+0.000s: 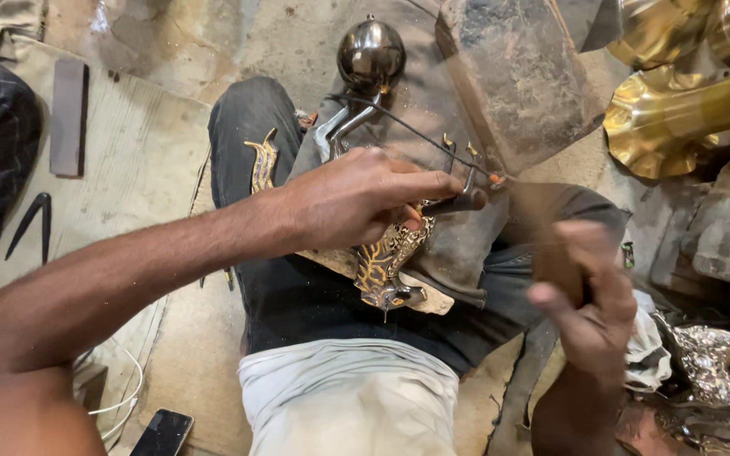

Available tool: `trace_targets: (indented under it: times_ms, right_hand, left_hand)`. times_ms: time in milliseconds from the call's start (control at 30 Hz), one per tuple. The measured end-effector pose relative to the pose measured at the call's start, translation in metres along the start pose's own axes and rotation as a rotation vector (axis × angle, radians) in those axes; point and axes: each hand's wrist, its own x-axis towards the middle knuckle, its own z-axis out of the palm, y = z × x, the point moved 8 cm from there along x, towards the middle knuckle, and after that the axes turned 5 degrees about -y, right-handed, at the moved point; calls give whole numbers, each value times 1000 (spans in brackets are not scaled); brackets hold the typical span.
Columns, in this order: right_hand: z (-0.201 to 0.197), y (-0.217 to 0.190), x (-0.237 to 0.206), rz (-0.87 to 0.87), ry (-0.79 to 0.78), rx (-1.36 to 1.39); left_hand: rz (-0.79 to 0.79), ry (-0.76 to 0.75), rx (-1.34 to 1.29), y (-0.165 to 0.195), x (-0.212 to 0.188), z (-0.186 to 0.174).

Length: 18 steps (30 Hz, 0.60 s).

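Left hand (pixel 356 198) gripping fretsaw (pixel 399 143), long axis upper-left to lower-right, over pierced brass piece (pixel 386 257), right hand (pixel 589 295) blurred, grip unclear, phone (pixel 162 432) bottom-left on floor

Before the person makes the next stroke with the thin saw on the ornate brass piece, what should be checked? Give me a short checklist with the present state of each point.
1. Left hand presses the ornate gold-and-black brass piece: ok.
2. Piece rests on the pale wooden block on the lap: ok.
3. Thin wire-frame saw lies over the piece: ok.
4. Right hand grips the saw handle firmly: cannot tell, it is blurred.
5. Left fingers are away from the blade: cannot tell.
6. Black phone on the floor is apart from the work: ok.
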Motion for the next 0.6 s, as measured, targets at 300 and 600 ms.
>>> trace_targets:
  times_ms: [300,600]
  right_hand:
    - [-6,-6,17,123,-60,-252]
    - [7,-16,10,-23,1,-124]
  left_hand:
    - [-39,-52,-7,-6,4,8]
    - [-104,-117,-31,-8,5,11]
